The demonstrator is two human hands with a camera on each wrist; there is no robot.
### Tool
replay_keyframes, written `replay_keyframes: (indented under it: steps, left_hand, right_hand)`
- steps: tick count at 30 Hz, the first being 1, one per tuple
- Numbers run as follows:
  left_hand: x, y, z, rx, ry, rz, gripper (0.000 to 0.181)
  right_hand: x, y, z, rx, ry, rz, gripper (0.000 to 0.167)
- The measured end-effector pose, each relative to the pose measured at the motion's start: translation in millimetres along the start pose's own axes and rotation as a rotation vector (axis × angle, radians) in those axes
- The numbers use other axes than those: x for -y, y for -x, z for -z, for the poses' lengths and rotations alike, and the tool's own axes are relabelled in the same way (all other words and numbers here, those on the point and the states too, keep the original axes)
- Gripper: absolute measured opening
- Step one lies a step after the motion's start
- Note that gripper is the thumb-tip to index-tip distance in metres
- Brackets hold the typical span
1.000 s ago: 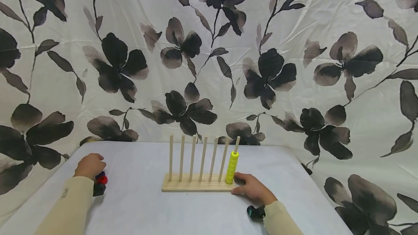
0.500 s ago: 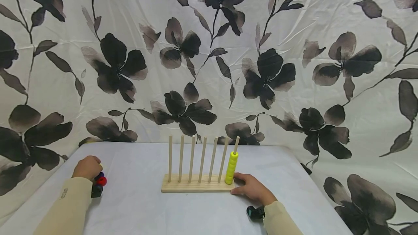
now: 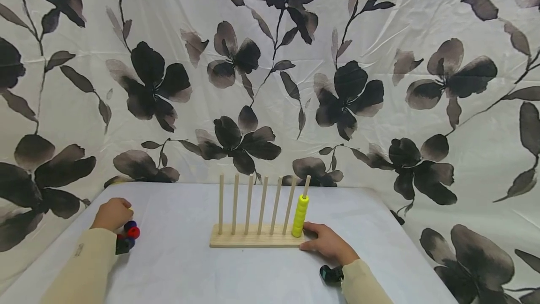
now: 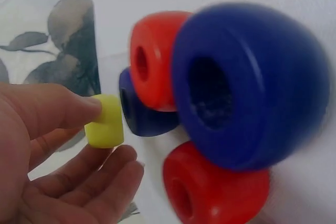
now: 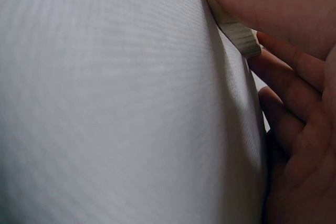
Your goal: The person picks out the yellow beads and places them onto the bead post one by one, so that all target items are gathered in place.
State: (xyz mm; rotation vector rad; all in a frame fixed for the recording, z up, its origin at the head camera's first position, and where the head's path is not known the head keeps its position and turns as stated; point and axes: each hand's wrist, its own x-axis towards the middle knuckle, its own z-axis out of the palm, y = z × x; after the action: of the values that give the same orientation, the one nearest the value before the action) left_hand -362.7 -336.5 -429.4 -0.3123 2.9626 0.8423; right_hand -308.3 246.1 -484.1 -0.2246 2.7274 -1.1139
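At the left of the table, my left hand (image 3: 111, 214) pinches a yellow bead (image 4: 105, 127) between thumb and fingers. Close by its wrist lie blue beads (image 4: 262, 87) and red beads (image 4: 218, 184), each with a hole through it. My right hand (image 3: 329, 243) grips the right end of a wooden peg rack (image 3: 257, 242), thumb along the front edge and fingers behind. The rack has a row of upright pegs; a stack of yellow beads (image 3: 300, 217) sits on the rightmost one, and the other pegs are bare.
A white cloth covers the table (image 3: 181, 271). Behind it hangs a floral curtain (image 3: 270, 83). Dark devices are strapped to both wrists, the right one (image 3: 331, 274) close to the tabletop.
My left hand has shifted slightly left, and a yellow bead now shows at its fingertips. More of the red and blue beads is uncovered beside the wrist. The right hand stays on the rack.
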Motion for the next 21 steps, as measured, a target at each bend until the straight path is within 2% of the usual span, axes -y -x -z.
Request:
replay_keyframes:
  steps: [9,21]
  left_hand:
    - [-15.8,11.7,8.6,0.002,0.046,-0.009,0.042]
    - [-36.7,34.8,4.9,-0.034,0.041,-0.135,0.045]
  right_hand:
    - [-0.7,0.1,-0.4,-0.001,-0.001,0.006,0.079]
    - [5.3,1.0,-0.7,0.003,-0.009,-0.019,0.079]
